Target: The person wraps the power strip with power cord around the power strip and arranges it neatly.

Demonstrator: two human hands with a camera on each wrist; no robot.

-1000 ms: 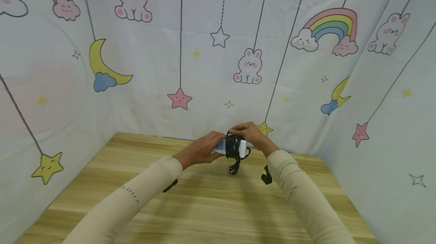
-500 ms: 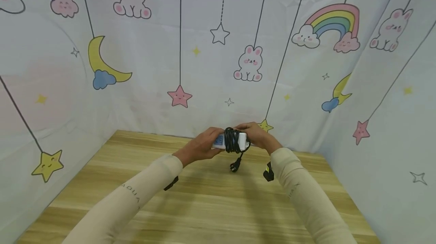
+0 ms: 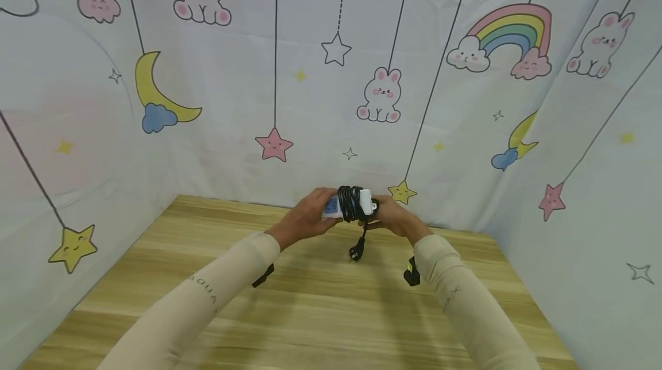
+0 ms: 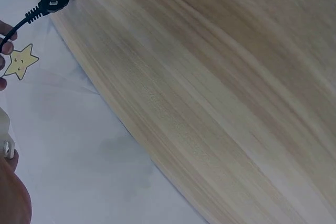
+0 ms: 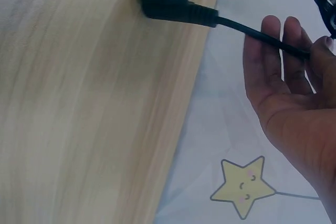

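Above the back of the table, my left hand point(image 3: 310, 215) grips one end of a white power strip point(image 3: 331, 207) with blue socket faces. A black cord point(image 3: 350, 204) is wound in several turns round its middle. My right hand point(image 3: 394, 218) is at the strip's other end, with the cord's free end pinched by thumb and fingers; the right wrist view shows the cord lying across its other, extended fingers point(image 5: 270, 51). From that free end hangs a black three-pin plug point(image 3: 356, 250), its pins visible in the left wrist view. The strip hides part of the right hand.
The wood-grain table point(image 3: 310, 312) runs up to a white fabric backdrop point(image 3: 222, 83) printed with stars, rabbits and rainbows, which also closes both sides. Black wrist mounts point(image 3: 412, 272) hang beneath the forearms.
My right hand has moved from the top of the coil down to the strip's right end, below the cord. The strip has risen slightly in view, and the plug still hangs below.
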